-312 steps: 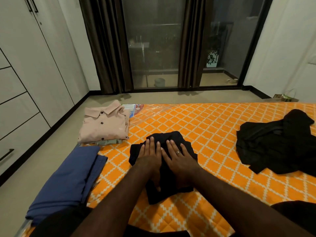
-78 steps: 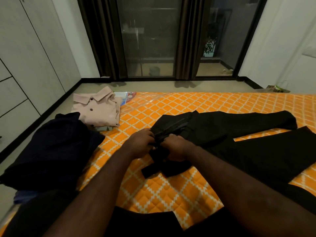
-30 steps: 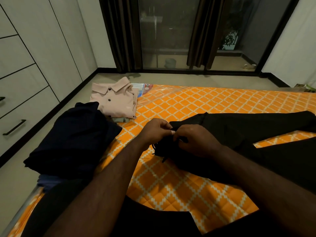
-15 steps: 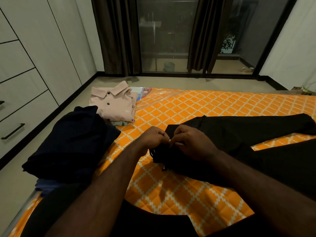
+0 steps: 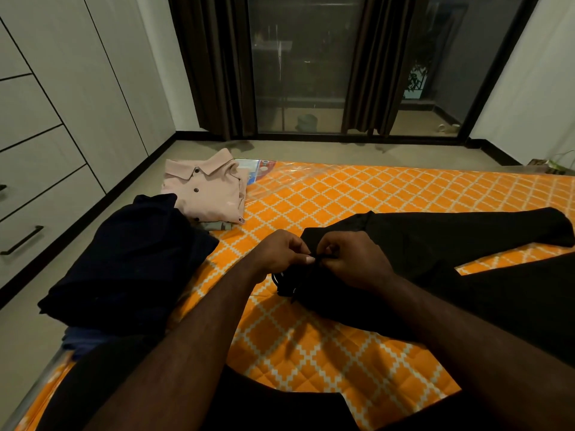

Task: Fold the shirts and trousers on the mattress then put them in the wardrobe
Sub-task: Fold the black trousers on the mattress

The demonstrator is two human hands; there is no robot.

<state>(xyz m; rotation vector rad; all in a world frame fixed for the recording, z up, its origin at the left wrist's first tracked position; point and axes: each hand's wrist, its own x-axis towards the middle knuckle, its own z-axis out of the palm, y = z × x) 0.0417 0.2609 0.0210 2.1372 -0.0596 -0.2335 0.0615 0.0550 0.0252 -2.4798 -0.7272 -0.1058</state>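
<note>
Black trousers (image 5: 451, 244) lie spread on the orange quilted mattress (image 5: 357, 194), legs running off to the right. At their waist, my left hand (image 5: 280, 251) and my right hand (image 5: 351, 259) meet, each pinching the black drawstring. A folded dark navy garment (image 5: 130, 262) sits on a blue one at the mattress's left edge. Behind it lies a folded pink collared shirt (image 5: 205, 191).
The white wardrobe (image 5: 46, 126) with closed doors and handled drawers lines the left wall, across a strip of floor. Dark curtains and a glass door (image 5: 301, 63) stand beyond the mattress. A plastic wrapper (image 5: 258, 168) lies at the mattress's far left corner.
Both hands have stayed at the trousers' waist, fingers working the drawstring closer together. Over the last ten seconds the black trousers were spread out and the dark garment stacked at left.
</note>
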